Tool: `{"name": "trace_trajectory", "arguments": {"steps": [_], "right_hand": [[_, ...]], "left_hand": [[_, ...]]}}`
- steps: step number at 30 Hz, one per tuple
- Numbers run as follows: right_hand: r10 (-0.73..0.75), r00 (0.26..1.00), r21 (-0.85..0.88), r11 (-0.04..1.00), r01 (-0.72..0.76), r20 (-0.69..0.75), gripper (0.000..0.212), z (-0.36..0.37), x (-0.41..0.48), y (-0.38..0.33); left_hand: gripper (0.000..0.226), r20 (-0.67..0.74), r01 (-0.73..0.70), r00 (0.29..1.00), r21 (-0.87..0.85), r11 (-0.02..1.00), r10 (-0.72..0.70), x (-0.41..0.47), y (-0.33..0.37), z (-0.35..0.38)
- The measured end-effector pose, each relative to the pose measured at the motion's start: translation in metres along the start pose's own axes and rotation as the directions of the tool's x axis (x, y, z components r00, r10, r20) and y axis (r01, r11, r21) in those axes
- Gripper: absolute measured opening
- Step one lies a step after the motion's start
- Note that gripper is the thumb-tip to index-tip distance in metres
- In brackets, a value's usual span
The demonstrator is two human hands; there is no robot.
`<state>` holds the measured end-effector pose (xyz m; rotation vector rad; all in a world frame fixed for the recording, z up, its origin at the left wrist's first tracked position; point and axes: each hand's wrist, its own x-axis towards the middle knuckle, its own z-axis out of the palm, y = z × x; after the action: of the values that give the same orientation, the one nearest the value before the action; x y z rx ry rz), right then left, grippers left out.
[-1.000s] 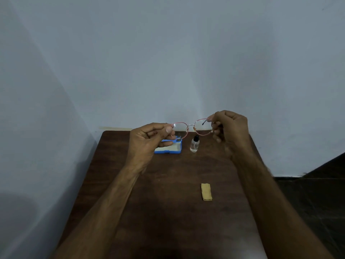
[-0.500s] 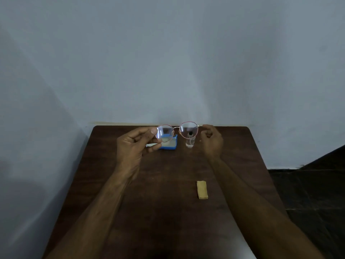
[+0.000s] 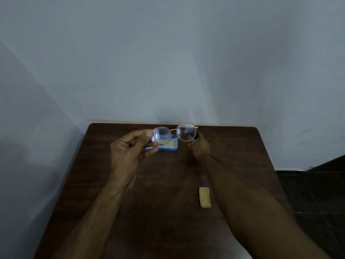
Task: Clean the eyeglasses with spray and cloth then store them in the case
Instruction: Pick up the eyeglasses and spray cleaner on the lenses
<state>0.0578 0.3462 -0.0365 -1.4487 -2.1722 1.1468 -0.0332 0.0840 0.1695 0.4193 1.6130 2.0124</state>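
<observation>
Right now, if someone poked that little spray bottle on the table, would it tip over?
Probably, yes. The spray bottle looks small, narrow and upright, so a sideways poke might topple it. It seems clear and likely light, so it could slide on the smooth table too. The right hand is at it, though blur hides whether it grips yet.

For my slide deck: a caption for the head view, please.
Left hand holds eyeglasses up while right hand reaches the spray bottle.
</observation>
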Motion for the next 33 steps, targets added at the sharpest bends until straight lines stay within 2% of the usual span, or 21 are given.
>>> {"name": "trace_trajectory", "arguments": {"steps": [4, 8, 11, 17, 19, 21, 23, 27, 29, 33], "right_hand": [[-0.030, 0.999, 0.078, 0.996, 0.031, -0.019, 0.037, -0.006, -0.015, -0.003], [-0.129, 0.980, 0.208, 0.965, 0.159, -0.150, 0.029, -0.034, -0.053, -0.033], [-0.222, 0.944, 0.281, 0.915, 0.288, -0.245, 0.026, -0.070, -0.102, -0.064], [-0.408, 0.827, 0.275, 0.805, 0.526, -0.387, 0.023, -0.142, -0.213, -0.115], [-0.465, 0.792, 0.272, 0.764, 0.585, -0.396, 0.023, -0.156, -0.246, -0.134], [-0.485, 0.801, 0.336, 0.733, 0.591, -0.351, 0.031, -0.162, -0.274, -0.152], [-0.504, 0.809, 0.375, 0.718, 0.587, -0.303, 0.051, -0.163, -0.295, -0.168], [-0.616, 0.752, 0.226, 0.717, 0.659, -0.235, 0.085, -0.154, -0.312, -0.188], [-0.652, 0.734, 0.194, 0.708, 0.679, -0.190, 0.089, -0.148, -0.315, -0.195], [-0.692, 0.690, 0.102, 0.687, 0.720, -0.213, 0.077, -0.143, -0.317, -0.209]], "left_hand": [[0.012, 0.000, 0.000, 1.000, -0.008, 1.000, 0.000, -0.002, 0.004, 0.005], [0.012, -0.009, 0.010, 1.000, -0.070, 0.998, -0.011, -0.005, 0.018, 0.008], [0.011, -0.030, -0.015, 0.999, -0.111, 0.994, 0.012, -0.010, 0.032, 0.009], [0.010, -0.070, -0.065, 0.996, -0.122, 0.990, 0.057, -0.034, 0.062, 0.001], [0.010, -0.072, -0.078, 0.995, -0.111, 0.991, 0.070, -0.044, 0.070, 0.000], [0.008, -0.065, -0.090, 0.994, -0.094, 0.991, 0.084, -0.054, 0.076, 0.002], [0.007, -0.063, -0.102, 0.993, -0.072, 0.992, 0.098, -0.063, 0.080, 0.004], [0.008, -0.050, -0.131, 0.991, -0.065, 0.989, 0.128, -0.076, 0.087, 0.007], [0.007, -0.059, -0.157, 0.986, -0.052, 0.986, 0.154, -0.080, 0.090, 0.007], [0.008, -0.074, -0.163, 0.985, -0.059, 0.985, 0.158, -0.084, 0.095, 0.006]]}}
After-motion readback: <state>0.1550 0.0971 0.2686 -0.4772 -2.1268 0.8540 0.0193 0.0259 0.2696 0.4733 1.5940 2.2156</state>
